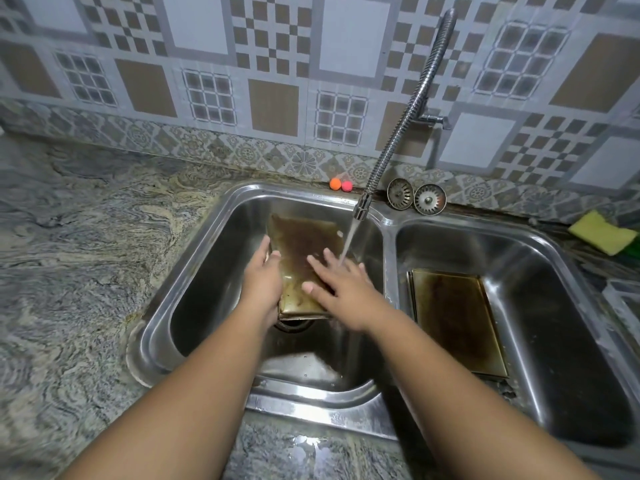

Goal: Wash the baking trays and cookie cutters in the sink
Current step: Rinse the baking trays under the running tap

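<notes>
The first tray [301,244] sits in the left basin of the double sink [388,230], just under the faucet [408,109], so the water stream [349,242] lands on its stained surface. The left hand [261,282] grips the tray's left edge, thumb on top and fingers curled round it, probably to steady it and keep it at what looks like a slant so dirty water drains off. The right hand [341,292] lies flat on the tray with its fingers [318,263] spread and relaxed, grasping nothing. It is right at the stream, likely rubbing the grime loose bare-handed.

The second tray [457,323] lies flat in the right basin, apart from the water, apparently waiting its turn.

By count there are two trays and two basins. Two drain strainers [400,194] lean side by side on the far rim, and two small balls [335,183], one orange and one pink, sit touching just left of the faucet tip. One yellow sponge [602,236] rests unused on the counter [86,237] at far right. No cookie cutters are in view.
</notes>
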